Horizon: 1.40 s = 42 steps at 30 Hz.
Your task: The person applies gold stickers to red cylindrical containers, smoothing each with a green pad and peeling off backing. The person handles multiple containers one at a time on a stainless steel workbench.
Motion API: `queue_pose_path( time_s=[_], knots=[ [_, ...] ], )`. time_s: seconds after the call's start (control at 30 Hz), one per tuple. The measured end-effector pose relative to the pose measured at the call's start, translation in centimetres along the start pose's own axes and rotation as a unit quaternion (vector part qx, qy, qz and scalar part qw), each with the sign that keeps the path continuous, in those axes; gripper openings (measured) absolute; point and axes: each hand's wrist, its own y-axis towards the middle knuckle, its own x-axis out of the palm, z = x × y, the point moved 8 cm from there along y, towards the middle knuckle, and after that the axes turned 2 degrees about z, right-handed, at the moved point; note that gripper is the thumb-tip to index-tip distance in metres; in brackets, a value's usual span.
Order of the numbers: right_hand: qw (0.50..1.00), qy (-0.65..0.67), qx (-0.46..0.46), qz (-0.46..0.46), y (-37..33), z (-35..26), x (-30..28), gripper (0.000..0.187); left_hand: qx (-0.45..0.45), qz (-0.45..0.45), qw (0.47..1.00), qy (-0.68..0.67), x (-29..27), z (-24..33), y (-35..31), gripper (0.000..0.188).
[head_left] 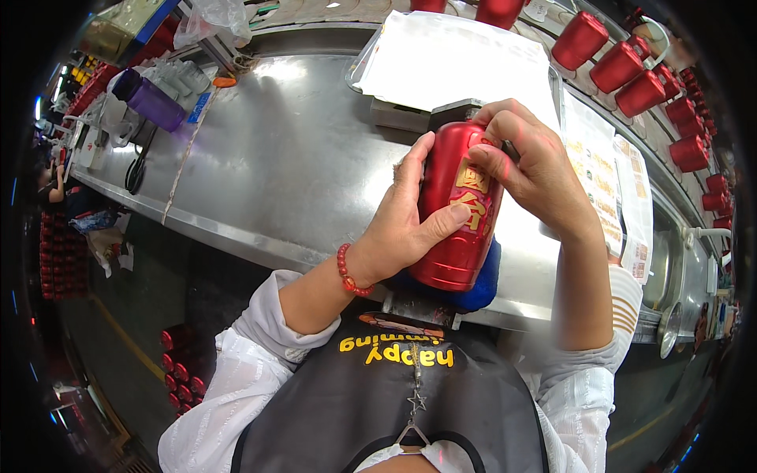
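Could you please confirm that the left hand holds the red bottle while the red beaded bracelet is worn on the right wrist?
Not quite: the head view shows the red beaded bracelet on the left wrist. The left hand does hold the red bottle.

Bottle (448, 175), one: glossy red, gold-lettered front, rounded shoulders, top partly hidden; tilted, base nearest, above the near edge of the bench (276, 150).
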Motion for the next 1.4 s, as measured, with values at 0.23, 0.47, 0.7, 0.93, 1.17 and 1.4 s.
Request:
queue_pose_path(
  time_s=[0.23, 0.47, 0.7, 0.93, 1.17, 1.4],
  knots=[
    [0.999, 0.017, -0.013, 0.024, 0.1, -0.1, -0.2, 0.023, -0.015, 0.006, 1.0, 0.013, -0.3, 0.0, -0.1, 0.096],
    [1.0, 0.019, 0.001, 0.019, 0.0, 0.1, -0.2, 0.023, 0.003, 0.006, 0.999, 0.038, -0.2, -0.2, -0.1, 0.098],
    [0.999, 0.029, 0.013, 0.022, 0.0, 0.1, -0.3, 0.024, 0.006, 0.007, 0.999, 0.042, -0.1, 0.1, -0.1, 0.097],
    [0.998, 0.047, 0.025, 0.042, 0.0, 0.6, -0.4, 0.022, 0.002, 0.008, 0.998, 0.062, -0.2, 0.0, -0.1, 0.096],
    [0.996, 0.026, 0.047, 0.073, 0.0, 0.7, -0.8, 0.016, -0.01, 0.008, 0.998, 0.061, -0.1, 0.0, -0.1, 0.097],
    [0.973, 0.049, 0.168, 0.149, -3.2, 2.5, -1.9, 0.038, -0.009, 0.015, 1.0, -0.012, -1.0, 0.1, 0.6, 0.079]
  ],
)
